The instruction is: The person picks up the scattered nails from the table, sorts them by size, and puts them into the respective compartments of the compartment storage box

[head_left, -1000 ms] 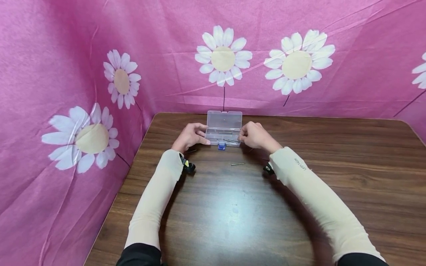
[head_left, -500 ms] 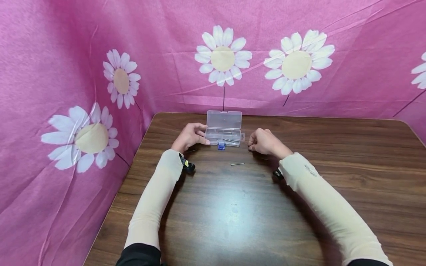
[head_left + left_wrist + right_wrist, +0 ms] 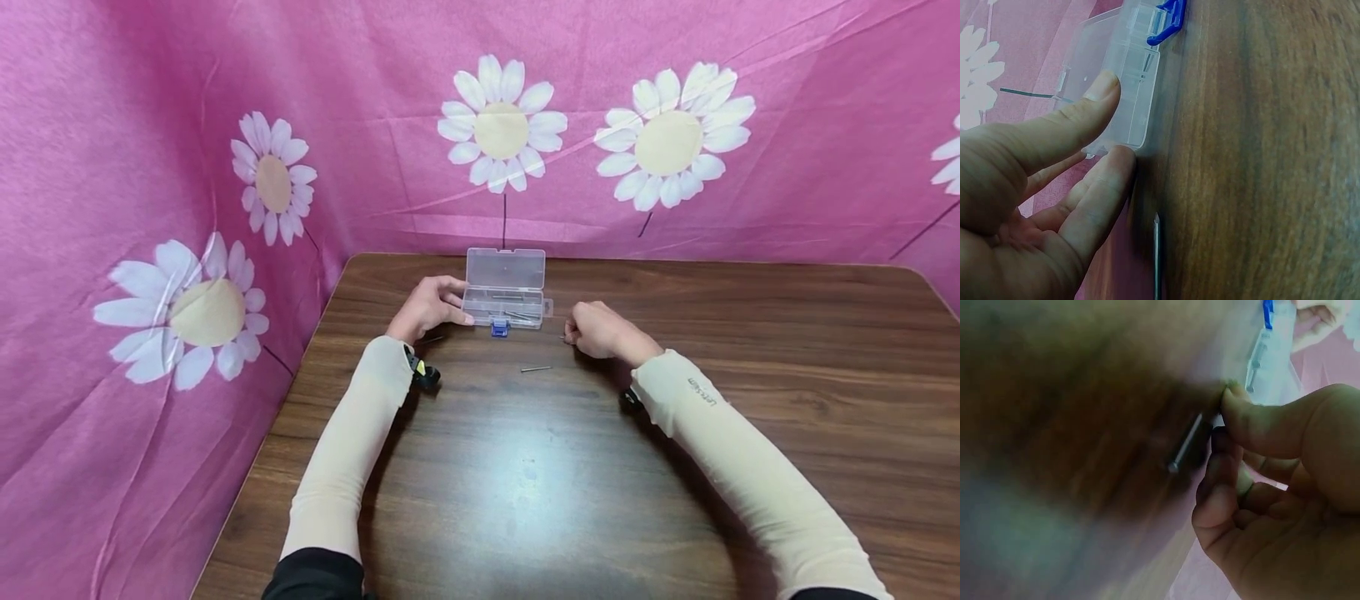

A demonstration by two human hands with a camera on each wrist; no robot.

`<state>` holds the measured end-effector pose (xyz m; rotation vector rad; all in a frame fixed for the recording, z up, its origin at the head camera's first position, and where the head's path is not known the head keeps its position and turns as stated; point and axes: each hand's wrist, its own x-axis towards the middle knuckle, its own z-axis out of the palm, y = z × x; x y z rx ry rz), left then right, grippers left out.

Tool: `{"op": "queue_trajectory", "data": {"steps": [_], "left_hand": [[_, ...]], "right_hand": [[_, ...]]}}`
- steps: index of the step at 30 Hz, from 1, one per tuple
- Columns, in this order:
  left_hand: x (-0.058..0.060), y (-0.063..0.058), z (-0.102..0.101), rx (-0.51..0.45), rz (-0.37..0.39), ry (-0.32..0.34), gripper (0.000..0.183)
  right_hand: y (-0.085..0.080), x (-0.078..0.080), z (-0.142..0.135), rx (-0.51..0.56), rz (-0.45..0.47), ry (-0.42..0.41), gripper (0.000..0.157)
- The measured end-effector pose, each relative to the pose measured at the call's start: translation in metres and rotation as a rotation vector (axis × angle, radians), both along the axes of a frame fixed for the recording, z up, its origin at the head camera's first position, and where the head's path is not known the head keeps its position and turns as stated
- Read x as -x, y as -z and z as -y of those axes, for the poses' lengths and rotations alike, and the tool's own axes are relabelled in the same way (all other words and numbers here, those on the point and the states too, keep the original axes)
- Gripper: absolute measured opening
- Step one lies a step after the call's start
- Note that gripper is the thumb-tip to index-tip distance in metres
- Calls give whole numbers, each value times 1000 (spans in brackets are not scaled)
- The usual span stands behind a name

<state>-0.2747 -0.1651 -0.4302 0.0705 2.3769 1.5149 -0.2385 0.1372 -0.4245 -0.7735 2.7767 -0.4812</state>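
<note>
A clear plastic box (image 3: pixel 501 310) with its lid raised stands near the table's far edge, with several nails (image 3: pixel 519 316) inside. My left hand (image 3: pixel 430 307) holds the box's left end; in the left wrist view the thumb lies over the box's end and a fingertip meets its lower corner. Right of the box, my right hand (image 3: pixel 600 331) is low at the table, thumb and fingers curled and pinching a nail (image 3: pixel 563 337) whose end shows at the fingertips. In the right wrist view another nail (image 3: pixel 1186 444) lies on the wood beside those fingertips.
A loose nail (image 3: pixel 536 368) lies on the wooden table (image 3: pixel 480 500) in front of the box. Near my left wrist lies another nail (image 3: pixel 1157 256). The box's blue latch (image 3: pixel 500 328) hangs open at the front. A pink flowered cloth (image 3: pixel 390 167) hangs behind and at the left.
My right hand has moved from the box's right end to the table at its right and slightly nearer me. My left hand has stayed on the box.
</note>
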Motion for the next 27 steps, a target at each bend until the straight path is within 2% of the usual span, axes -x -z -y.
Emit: {"op": "queue_trajectory", "data": {"steps": [5, 10, 18, 24, 27], "left_hand": [[0, 1, 0, 7, -2, 7, 69], [0, 0, 0, 6, -4, 8, 69], [0, -1, 1, 20, -11, 5, 69], [-1, -2, 0, 18, -11, -2, 69], [-1, -2, 0, 19, -8, -3, 69]], "right_hand": [[0, -3, 0, -4, -9, -33, 28], [-1, -1, -3, 83, -8, 0, 23], [-10, 3, 2, 243, -4, 98, 14], [-18, 5, 13, 324, 36, 134, 17], [-20, 5, 18, 365, 96, 152, 16]]}}
